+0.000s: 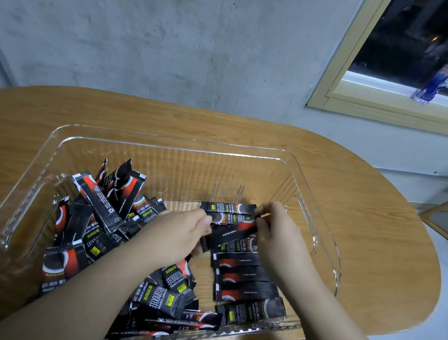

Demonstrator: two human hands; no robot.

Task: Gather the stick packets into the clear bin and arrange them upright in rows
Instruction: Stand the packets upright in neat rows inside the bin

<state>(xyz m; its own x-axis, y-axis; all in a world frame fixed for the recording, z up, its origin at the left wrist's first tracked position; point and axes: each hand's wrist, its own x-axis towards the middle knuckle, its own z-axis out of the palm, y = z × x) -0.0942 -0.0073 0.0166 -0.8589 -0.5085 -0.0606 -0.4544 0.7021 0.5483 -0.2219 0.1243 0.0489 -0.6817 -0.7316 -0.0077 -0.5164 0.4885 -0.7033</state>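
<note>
A clear bin (166, 141) sits on the wooden table. Inside, a loose pile of black and red stick packets (101, 214) fills the left half. On the right, a row of packets (246, 281) lies side by side, crosswise. Both hands are inside the bin over the far end of that row. My left hand (177, 233) grips the left end of one black packet (235, 231), and my right hand (274, 227) pinches its right end. The packet is slightly tilted, just above the row.
The bin rests on an oval wooden table (373, 235) against a grey concrete wall. A window with a pale frame (330, 92) is at the upper right, and a blue and white bottle (439, 79) stands on its sill.
</note>
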